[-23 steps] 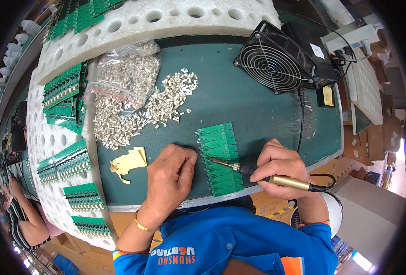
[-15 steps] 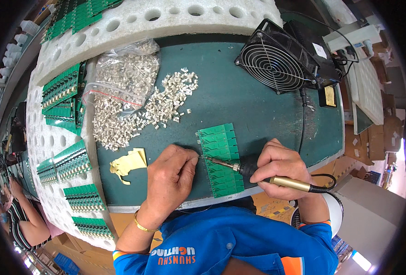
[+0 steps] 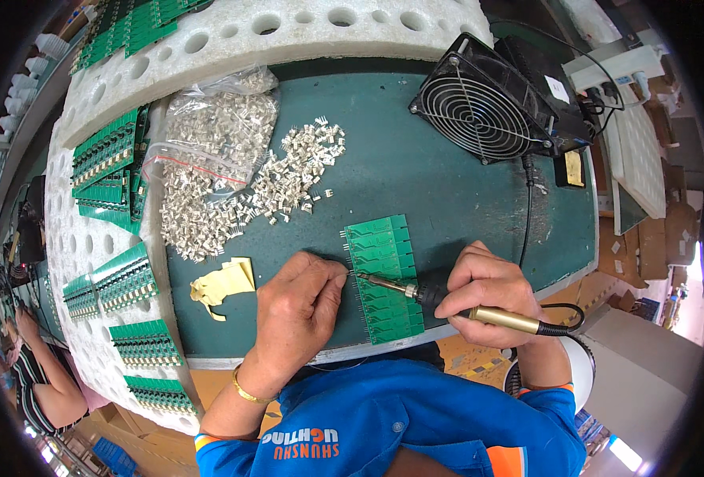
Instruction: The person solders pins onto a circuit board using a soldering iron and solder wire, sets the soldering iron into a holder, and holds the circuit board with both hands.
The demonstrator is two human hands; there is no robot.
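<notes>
A green circuit board panel point(image 3: 388, 306) lies on the dark green work surface in front of me, a row of pins along its left edge. My right hand point(image 3: 491, 290) grips a soldering iron point(image 3: 499, 319) with a gold-coloured handle. The iron's tip touches or nearly touches the board near its left edge. Beside that same edge, my left hand point(image 3: 300, 306) is closed in a pinch. Whatever sits between its fingers is too small or hidden to name.
White connectors point(image 3: 292, 175) lie heaped beyond my left hand, beside a plastic bag point(image 3: 221, 127) of more. Crumpled yellow paper point(image 3: 223, 286) is nearby. Foam blocks point(image 3: 94, 238) carry several boards on the left. A black fan point(image 3: 479, 107) stands at the far right, near a cable point(image 3: 525, 215).
</notes>
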